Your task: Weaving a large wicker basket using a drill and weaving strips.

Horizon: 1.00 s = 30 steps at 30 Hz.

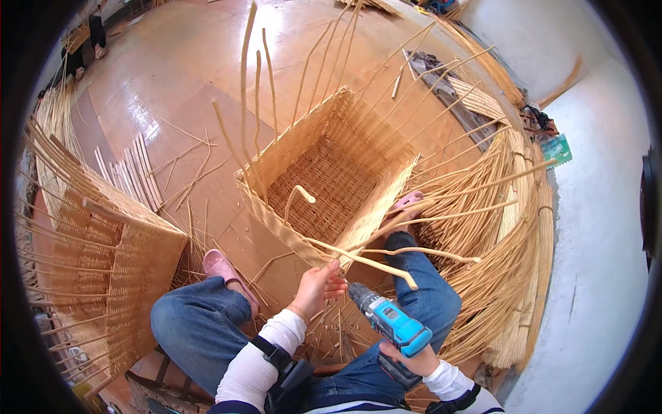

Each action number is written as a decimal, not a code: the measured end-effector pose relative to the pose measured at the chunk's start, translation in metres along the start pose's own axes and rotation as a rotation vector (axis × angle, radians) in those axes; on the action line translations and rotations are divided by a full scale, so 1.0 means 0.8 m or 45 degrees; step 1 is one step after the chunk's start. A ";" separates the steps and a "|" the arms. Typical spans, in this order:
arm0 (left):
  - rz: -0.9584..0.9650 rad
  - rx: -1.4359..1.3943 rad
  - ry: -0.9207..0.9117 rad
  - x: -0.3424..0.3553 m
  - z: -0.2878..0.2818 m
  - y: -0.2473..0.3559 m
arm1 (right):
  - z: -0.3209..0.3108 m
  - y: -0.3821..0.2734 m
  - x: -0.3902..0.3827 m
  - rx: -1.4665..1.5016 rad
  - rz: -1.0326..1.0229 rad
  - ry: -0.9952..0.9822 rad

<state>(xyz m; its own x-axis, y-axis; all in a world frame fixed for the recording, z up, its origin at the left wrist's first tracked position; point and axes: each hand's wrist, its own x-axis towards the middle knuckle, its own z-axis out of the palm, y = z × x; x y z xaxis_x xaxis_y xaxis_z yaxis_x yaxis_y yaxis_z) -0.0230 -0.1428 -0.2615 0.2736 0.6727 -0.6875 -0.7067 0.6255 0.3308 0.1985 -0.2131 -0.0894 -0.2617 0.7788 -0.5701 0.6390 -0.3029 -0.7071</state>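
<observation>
A square woven wicker basket (323,183) stands in front of my knees, with long uncut rods rising and fanning out from its rim. Two thick rods cross over its near corner, one of them a pale rod (376,264). At that corner my left hand (318,288) is closed in a pinch; what its fingertips hold is too small to make out. My right hand (412,360) grips a blue and black cordless drill (393,323). Its chuck points up and left, close to my left fingertips and the basket corner.
Another unfinished wicker basket (138,276), tipped on its side with rods sticking out, lies at left. Bundles of rods (496,262) line the right wall. Short pale sticks (134,172) and loose offcuts lie on the floor. A person's feet (98,50) show at far left.
</observation>
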 end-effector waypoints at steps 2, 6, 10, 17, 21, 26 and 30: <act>0.007 0.166 0.045 0.005 -0.003 0.006 | 0.001 -0.008 -0.001 -0.011 -0.048 0.004; -0.061 0.239 0.068 0.010 0.004 0.008 | -0.001 -0.015 -0.003 -0.062 -0.151 0.082; -0.044 0.261 0.026 0.011 0.009 0.005 | -0.003 -0.010 -0.002 -0.137 -0.144 0.081; -0.001 0.322 0.051 0.014 0.012 0.005 | -0.001 -0.002 -0.001 -0.054 -0.180 0.105; -0.001 0.361 0.116 0.013 0.013 0.005 | -0.002 -0.004 -0.002 -0.089 -0.229 0.124; -0.010 0.336 0.072 0.012 0.014 0.006 | -0.002 -0.008 -0.003 -0.066 -0.137 0.074; -0.022 0.373 0.108 0.011 0.014 0.007 | -0.005 -0.011 0.000 -0.068 -0.136 0.088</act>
<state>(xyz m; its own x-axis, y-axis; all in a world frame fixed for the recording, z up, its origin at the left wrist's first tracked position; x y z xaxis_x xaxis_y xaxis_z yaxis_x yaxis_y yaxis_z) -0.0171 -0.1289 -0.2582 0.2196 0.6334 -0.7420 -0.4809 0.7321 0.4826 0.1955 -0.2083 -0.0818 -0.2806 0.8418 -0.4612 0.6482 -0.1882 -0.7378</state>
